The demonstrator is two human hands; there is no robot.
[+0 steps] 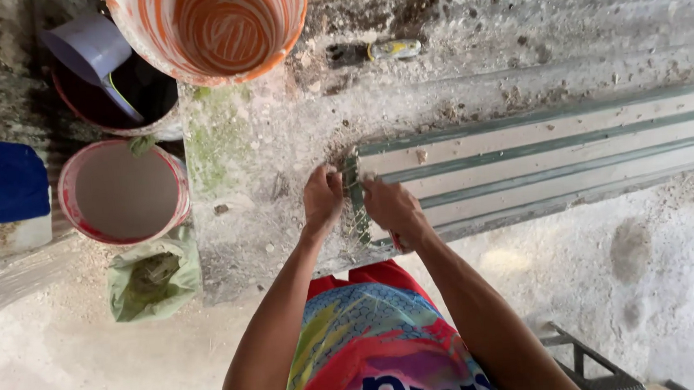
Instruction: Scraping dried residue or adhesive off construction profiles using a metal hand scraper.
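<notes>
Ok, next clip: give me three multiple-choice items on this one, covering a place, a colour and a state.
1. Where are both hands working?
A. At the near end of the striped mat
B. Inside the orange bucket
C. On the green bag

2. What colour is the scoop in the dark bucket?
A. Yellow
B. Pale purple
C. Black

3. How does the red-rimmed bucket stand?
A. Tipped on its side
B. Covered by a lid
C. Upright and open

Answers:
1. A: the left hand and right hand meet at the end of the striped mat lying on the concrete slab.
2. B: the scoop resting in the dark bucket is pale purple.
3. C: the red-rimmed bucket shows its open mouth from above.
</notes>
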